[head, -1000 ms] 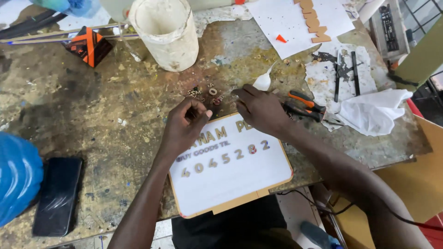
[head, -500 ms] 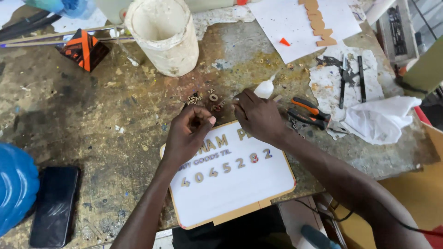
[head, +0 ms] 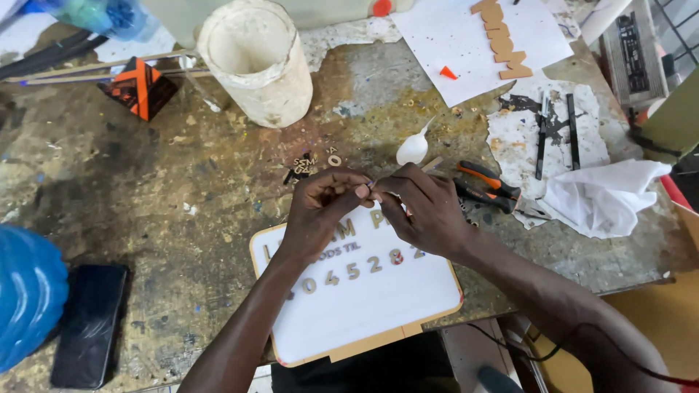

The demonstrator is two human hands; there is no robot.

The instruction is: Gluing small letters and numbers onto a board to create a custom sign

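Head view, bench from above.

– Hands?

– Both raised just over the top edge of the white sign board (head: 364, 298), fingertips meeting. Left hand (head: 320, 211) comes up from the lower left, forearm crossing the board, wrist bent, fingers curled in with thumb and forefinger pinched. Right hand (head: 422, 211) enters from the lower right, forearm slanting across the board's corner, fingers closed to a pinch against the left's.

– Holding what?

– Something very small between the fingertips; too small to identify. Neither hand is spread.

– The board?

– Flat at the near bench edge, tilted a little, wooden rim, rows of small cut-out characters stuck on; hands hide part of the top row.

– Around it?

– Loose small cut pieces (head: 309, 166) just beyond the left hand. White spoon (head: 412, 149) and orange-handled pliers (head: 489, 185) near the right hand. White bucket (head: 256, 62) further back. Black phone (head: 89, 324) well apart, far left.
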